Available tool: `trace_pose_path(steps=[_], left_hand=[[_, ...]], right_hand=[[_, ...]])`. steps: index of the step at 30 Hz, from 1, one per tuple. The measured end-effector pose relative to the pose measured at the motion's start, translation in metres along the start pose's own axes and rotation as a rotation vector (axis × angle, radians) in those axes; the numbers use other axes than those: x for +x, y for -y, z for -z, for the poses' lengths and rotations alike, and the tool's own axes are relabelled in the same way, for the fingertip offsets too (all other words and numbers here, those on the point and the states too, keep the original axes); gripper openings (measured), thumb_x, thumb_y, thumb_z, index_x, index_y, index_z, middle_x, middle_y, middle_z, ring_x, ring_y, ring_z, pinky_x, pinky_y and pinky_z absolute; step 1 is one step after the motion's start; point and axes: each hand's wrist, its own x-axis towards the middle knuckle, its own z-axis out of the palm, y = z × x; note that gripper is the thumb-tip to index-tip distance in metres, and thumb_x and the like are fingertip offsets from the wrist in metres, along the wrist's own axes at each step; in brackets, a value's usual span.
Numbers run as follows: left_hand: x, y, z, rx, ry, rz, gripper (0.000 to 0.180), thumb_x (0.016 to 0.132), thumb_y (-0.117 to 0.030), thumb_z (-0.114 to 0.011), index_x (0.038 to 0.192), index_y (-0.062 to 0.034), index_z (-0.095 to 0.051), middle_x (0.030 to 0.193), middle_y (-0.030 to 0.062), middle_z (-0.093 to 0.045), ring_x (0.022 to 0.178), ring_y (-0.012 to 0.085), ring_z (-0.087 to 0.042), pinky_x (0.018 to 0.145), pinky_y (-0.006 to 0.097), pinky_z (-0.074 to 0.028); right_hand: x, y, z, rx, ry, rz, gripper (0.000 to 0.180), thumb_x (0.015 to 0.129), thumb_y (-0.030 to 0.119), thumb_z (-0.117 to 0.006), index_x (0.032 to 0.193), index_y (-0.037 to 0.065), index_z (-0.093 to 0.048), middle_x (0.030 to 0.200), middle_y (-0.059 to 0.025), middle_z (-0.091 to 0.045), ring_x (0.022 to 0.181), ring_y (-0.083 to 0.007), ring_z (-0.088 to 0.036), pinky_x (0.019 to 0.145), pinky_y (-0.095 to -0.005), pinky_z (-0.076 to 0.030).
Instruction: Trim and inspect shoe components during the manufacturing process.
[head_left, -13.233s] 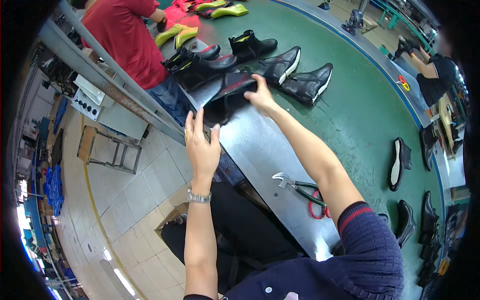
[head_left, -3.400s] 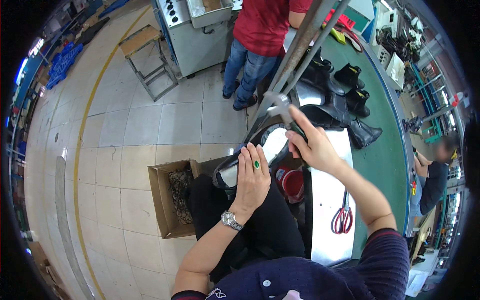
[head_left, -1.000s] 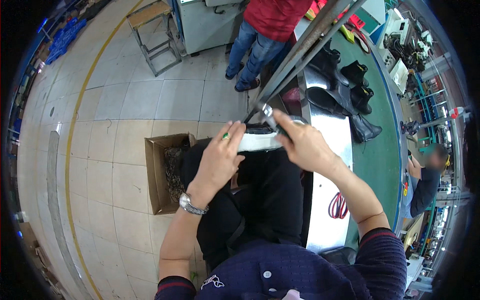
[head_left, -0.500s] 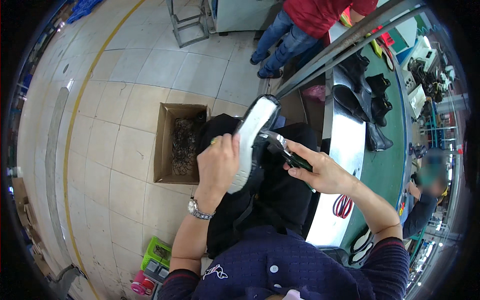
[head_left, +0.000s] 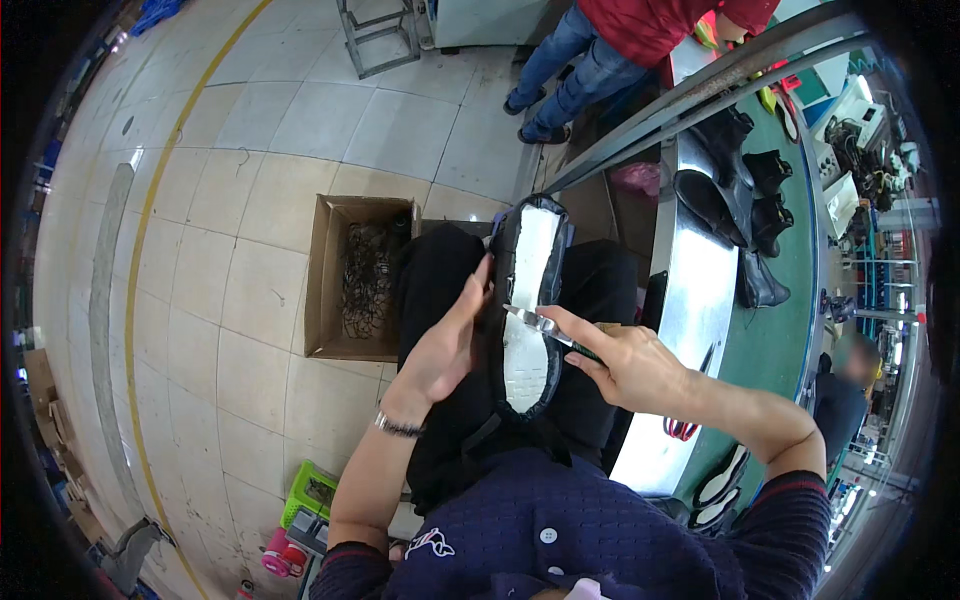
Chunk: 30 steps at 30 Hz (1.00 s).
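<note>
Across my lap lies a black shoe upper (head_left: 504, 290) with its white bottom board (head_left: 535, 275) facing up, toe and heel pointing away and toward me. My left hand (head_left: 445, 350) is beside its left edge, fingers stretched out and holding nothing; whether the fingertips touch the shoe I cannot tell. Wrapped in my right hand (head_left: 635, 365) is a pair of pliers (head_left: 540, 322) with a metal head and dark handles. Its tip lies over the middle of the white board. The grip is partly hidden by my fingers.
A cardboard box (head_left: 312, 300) with dark scraps stands left of my knees. On my right runs a metal-edged green bench (head_left: 755, 350) with several black shoes (head_left: 770, 215). A metal bar (head_left: 690, 105) slants above its far end. A person in red (head_left: 630, 35) stands ahead.
The shoe has turned from a slant to nearly straight, its board now fully upward. My left hand has let go of it. The pliers have moved from its right side onto the board.
</note>
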Motion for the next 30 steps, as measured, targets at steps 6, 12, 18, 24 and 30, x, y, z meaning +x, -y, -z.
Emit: trace_pose_path(steps=[6, 12, 18, 24, 30], left_hand=[[0.032, 0.004, -0.01, 0.252, -0.103, -0.099, 0.078, 0.094, -0.035, -0.062, 0.155, -0.0149, -0.018, 0.151, 0.0063, -0.036, 0.136, 0.0177, -0.035, 0.112, 0.032, -0.026], [0.023, -0.003, -0.02, 0.436, -0.157, -0.16, 0.076, 0.094, -0.031, -0.062, 0.155, -0.0141, -0.02, 0.145, 0.0071, -0.043, 0.129, 0.0158, -0.041, 0.109, 0.031, -0.032], [0.033, -0.008, -0.017, 0.384, -0.144, -0.167, 0.075, 0.095, -0.024, -0.063, 0.155, -0.0127, -0.019, 0.14, 0.0049, -0.047, 0.124, 0.0122, -0.045, 0.104, 0.028, -0.036], [0.02, -0.004, -0.019, 0.439, -0.173, -0.088, 0.075, 0.094, -0.024, -0.065, 0.154, -0.0115, -0.022, 0.136, 0.0048, -0.048, 0.12, 0.0124, -0.047, 0.103, 0.028, -0.037], [0.02, -0.007, -0.005, 0.453, -0.128, -0.031, 0.078, 0.089, -0.022, -0.07, 0.152, -0.011, -0.026, 0.13, 0.0032, -0.052, 0.116, 0.0128, -0.049, 0.1, 0.029, -0.039]], right_hand=[[-0.002, -0.007, 0.01, -0.041, -0.096, 0.05, 0.06, 0.096, 0.015, -0.055, 0.149, 0.021, -0.027, 0.069, -0.017, -0.064, 0.051, -0.0298, -0.063, 0.05, -0.0408, -0.053], [0.028, 0.019, 0.087, -0.141, -0.224, 0.356, 0.064, 0.088, 0.015, -0.064, 0.146, 0.018, -0.037, 0.08, -0.0179, -0.066, 0.061, -0.0338, -0.065, 0.055, -0.0419, -0.052], [0.072, -0.012, 0.091, -0.533, -0.062, 0.122, 0.064, 0.093, 0.023, -0.06, 0.15, 0.024, -0.031, 0.069, -0.0152, -0.062, 0.057, -0.0348, -0.062, 0.053, -0.0433, -0.05], [0.052, -0.005, 0.06, -0.346, -0.137, 0.163, 0.064, 0.095, 0.023, -0.057, 0.151, 0.022, -0.027, 0.069, -0.0167, -0.064, 0.058, -0.0344, -0.064, 0.052, -0.0406, -0.052], [0.043, 0.017, 0.069, -0.296, -0.188, 0.211, 0.06, 0.095, 0.023, -0.056, 0.149, 0.02, -0.029, 0.066, -0.0195, -0.062, 0.062, -0.0385, -0.064, 0.058, -0.0491, -0.051]])
